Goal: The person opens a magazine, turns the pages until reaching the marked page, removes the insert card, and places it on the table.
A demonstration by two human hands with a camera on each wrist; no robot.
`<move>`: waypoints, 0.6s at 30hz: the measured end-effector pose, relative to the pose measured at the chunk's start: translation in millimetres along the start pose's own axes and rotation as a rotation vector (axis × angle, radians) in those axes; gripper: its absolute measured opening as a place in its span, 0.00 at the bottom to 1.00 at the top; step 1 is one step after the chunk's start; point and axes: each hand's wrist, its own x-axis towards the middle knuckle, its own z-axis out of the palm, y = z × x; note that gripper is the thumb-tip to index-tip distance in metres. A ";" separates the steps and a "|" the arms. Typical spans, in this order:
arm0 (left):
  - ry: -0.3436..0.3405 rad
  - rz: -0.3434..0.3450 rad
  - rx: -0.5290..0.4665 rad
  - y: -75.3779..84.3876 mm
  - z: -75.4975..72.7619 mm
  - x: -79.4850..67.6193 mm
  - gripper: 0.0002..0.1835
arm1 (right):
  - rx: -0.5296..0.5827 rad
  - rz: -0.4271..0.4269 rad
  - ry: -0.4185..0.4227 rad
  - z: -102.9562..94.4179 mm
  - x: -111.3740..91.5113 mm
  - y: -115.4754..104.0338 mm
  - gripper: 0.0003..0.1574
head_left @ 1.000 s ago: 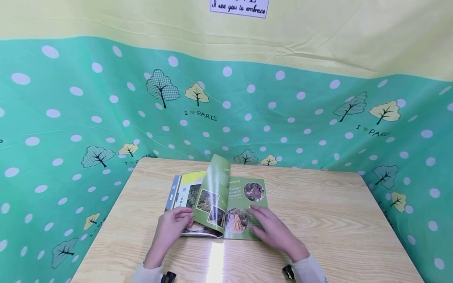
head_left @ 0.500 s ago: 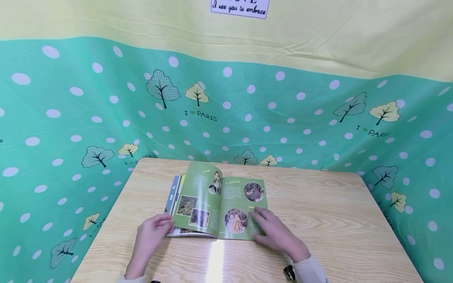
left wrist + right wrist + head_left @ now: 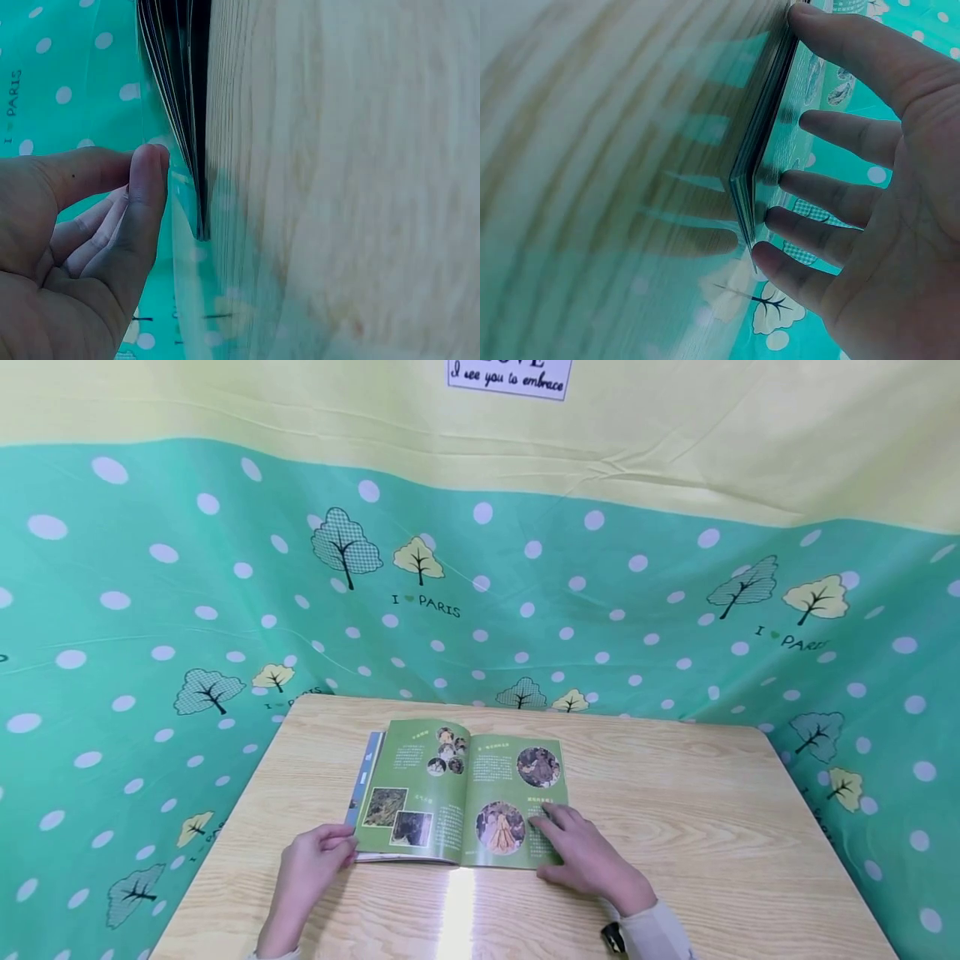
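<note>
A magazine (image 3: 487,768) lies open on the table, green pages with round and square photos facing up. At its lower left corner, my left hand (image 3: 311,864) pinches the turned left page (image 3: 405,768) between thumb and index fingertip. In the left wrist view, the tips of that thumb and finger (image 3: 150,169) meet beside the stacked page edges (image 3: 176,97). My right hand (image 3: 588,856) rests with spread, fairly straight fingers on the lower right of the right page (image 3: 517,756). Its fingertips touch the page along its outer edge in the right wrist view.
The wooden table (image 3: 675,802) reaches beyond the magazine on both sides. Behind and beside it hangs a green dotted cloth (image 3: 600,568) with tree prints. A bright light reflection lies on the wood in front of the magazine's spine.
My left hand has moved left with the page, which has swung over from half raised to nearly flat on the left side. The right hand stays almost where it was.
</note>
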 end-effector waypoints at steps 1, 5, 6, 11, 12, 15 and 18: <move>-0.001 -0.002 0.003 -0.7 0.0 0.4 0.14 | -0.002 -0.003 0.004 0.0 -0.3 0.2 0.48; -0.002 -0.004 0.006 -3.2 0.8 2.8 0.13 | -0.008 -0.006 -0.004 -0.1 -1.1 1.3 0.46; -0.001 -0.005 0.007 -3.7 1.0 3.2 0.13 | -0.006 -0.005 -0.009 -0.2 -1.4 1.6 0.45; 0.001 -0.014 0.007 -5.0 1.0 4.2 0.13 | 0.016 -0.001 -0.034 -2.8 -2.8 2.5 0.41; 0.002 -0.015 0.008 -5.1 0.9 4.1 0.13 | 0.023 0.000 -0.040 -3.7 -3.1 2.7 0.41; -0.001 -0.018 0.009 -5.2 0.7 3.5 0.14 | 0.049 -0.001 -0.056 -5.8 -4.4 3.5 0.39; -0.005 -0.018 0.008 -5.2 0.9 3.1 0.14 | 0.063 -0.007 -0.068 -7.2 -6.3 5.1 0.38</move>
